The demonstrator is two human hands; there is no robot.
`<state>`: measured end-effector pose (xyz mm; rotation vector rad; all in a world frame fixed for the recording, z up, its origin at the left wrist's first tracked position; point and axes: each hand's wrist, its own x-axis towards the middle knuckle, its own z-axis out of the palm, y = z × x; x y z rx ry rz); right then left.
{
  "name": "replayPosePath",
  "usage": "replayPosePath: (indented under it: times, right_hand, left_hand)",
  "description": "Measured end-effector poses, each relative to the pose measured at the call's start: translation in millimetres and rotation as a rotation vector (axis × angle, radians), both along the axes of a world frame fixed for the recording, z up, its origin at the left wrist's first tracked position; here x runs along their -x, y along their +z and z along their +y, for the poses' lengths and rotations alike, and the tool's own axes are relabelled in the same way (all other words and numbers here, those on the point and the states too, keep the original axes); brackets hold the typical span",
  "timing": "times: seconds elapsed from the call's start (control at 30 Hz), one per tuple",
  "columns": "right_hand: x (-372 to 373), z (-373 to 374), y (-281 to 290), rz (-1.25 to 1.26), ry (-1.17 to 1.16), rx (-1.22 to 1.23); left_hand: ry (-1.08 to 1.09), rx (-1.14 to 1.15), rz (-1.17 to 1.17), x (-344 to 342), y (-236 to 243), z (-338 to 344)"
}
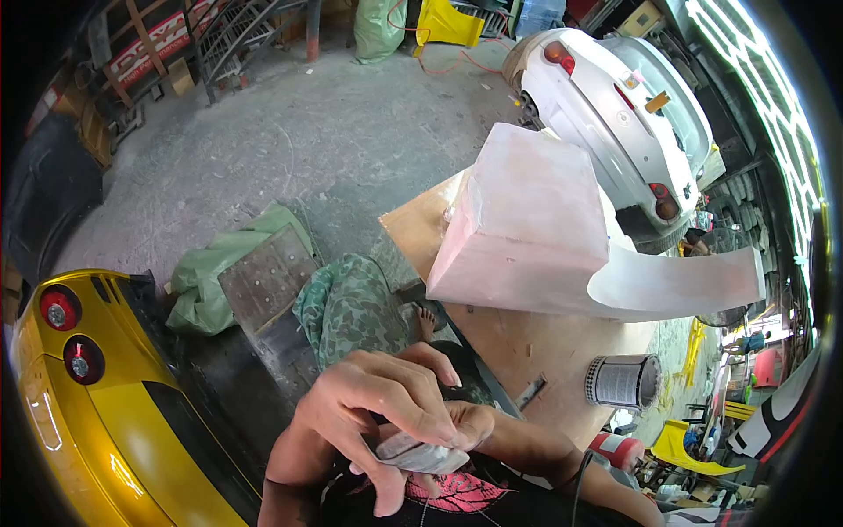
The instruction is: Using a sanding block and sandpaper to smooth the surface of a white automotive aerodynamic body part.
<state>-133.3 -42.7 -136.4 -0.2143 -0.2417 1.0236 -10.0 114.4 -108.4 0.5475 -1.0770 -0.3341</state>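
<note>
Head view: your left hand (378,395) and right hand (472,425) grasp a grey-white pad (420,454); a can (620,381) sits at the plywood board's (536,351) right edge.

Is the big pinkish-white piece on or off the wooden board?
On: the pinkish-white piece rests on the wooden board, whose surface shows past its left side and below it in the picture.

Gold car (132,422) and white car (601,97), rears in view.
I record round red tail lamps (82,358) on the gold car, left; the white car stands upper right. On the grey floor (202,167) I note a crumpled green sack (206,272) and, farther off, a pale green bag (379,31) near a yellow plastic object (448,22).
</note>
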Motion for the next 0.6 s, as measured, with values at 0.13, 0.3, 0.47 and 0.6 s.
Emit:
replayPosePath:
  times: [0.13, 0.3, 0.47, 0.6]
  right_hand:
    - [13, 17, -16, 0.117, -0.079, -0.233]
    - [8, 30, -10, 0.122, -0.189, -0.223]
    - [1, -25, 41, -0.227, -0.457, 0.555]
    - [6, -79, 126, -1.042, -0.833, 1.553]
  left_hand:
    - [-0.035, 0.151, 0.083, -9, -6, -9]
    - [-0.133, 0.267, -0.091, -22, 7, -29]
    - [-0.127, 0.408, -0.189, -35, 15, -55]
    - [0.116, 0.249, -0.12, -74, -3, -55]
